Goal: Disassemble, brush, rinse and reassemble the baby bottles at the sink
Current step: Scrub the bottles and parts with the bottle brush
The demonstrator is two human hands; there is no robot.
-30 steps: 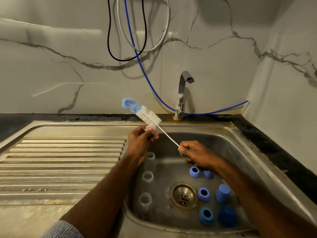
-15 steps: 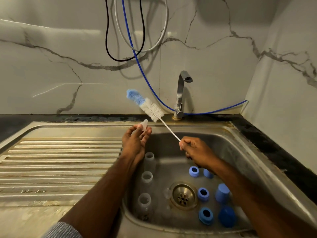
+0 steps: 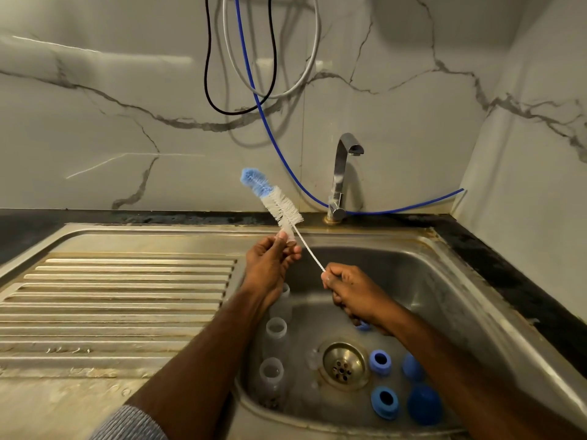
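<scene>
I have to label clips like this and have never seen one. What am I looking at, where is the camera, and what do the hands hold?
There is no machine here: a person works at a steel sink, filmed by a camera worn on their head, looking forward and down. The right hand grips the wire handle of a bottle brush. The left hand pinches a small clear teat against the bristles. In the basin, three clear bottles stand without tops along the left wall, and blue rings and caps lie near the drain. The tap looks off.
</scene>
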